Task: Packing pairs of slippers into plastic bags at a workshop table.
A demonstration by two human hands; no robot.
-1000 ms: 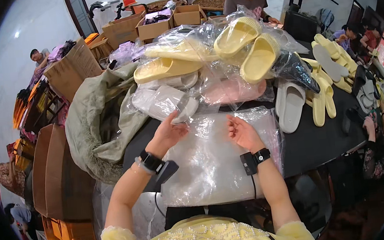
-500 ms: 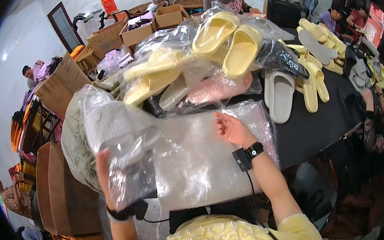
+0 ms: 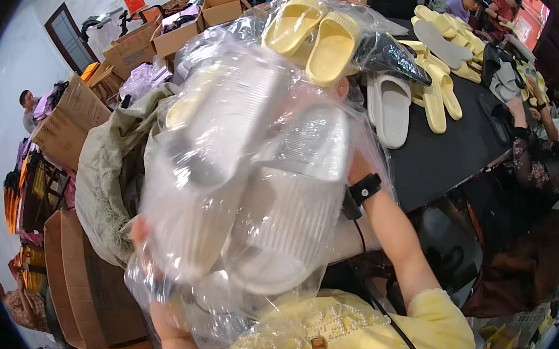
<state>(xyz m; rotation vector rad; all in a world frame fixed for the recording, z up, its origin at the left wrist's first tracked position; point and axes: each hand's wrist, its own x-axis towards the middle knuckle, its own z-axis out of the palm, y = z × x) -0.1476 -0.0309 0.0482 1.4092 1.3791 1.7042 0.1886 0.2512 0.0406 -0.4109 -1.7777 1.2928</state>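
Observation:
A pair of pale grey slippers (image 3: 285,228) in a clear plastic bag (image 3: 237,293) is held up in front of me, large and partly blurred by motion. My left hand (image 3: 142,233) grips the bag's left side; its fingers are smeared and partly covered by plastic. My right hand (image 3: 357,165) is mostly hidden behind the bag's right side, so its fingers do not show. Behind the bag, a pile of bagged slippers includes a yellow pair (image 3: 331,48) on top. Under the held bag, a little of the flat clear plastic sheeting (image 3: 347,243) shows.
Loose grey slippers (image 3: 391,110) and yellow slippers (image 3: 435,102) lie on the black table (image 3: 446,158). On the left are a greenish sack (image 3: 102,185) and a tall cardboard carton (image 3: 88,280). Open boxes (image 3: 178,33) stand behind. A co-worker (image 3: 552,141) sits at the right.
The bagged grey slippers have come from the left to the middle, nearer me, and now cover the flat sheeting. My right hand has passed behind them. The view has shifted slightly.

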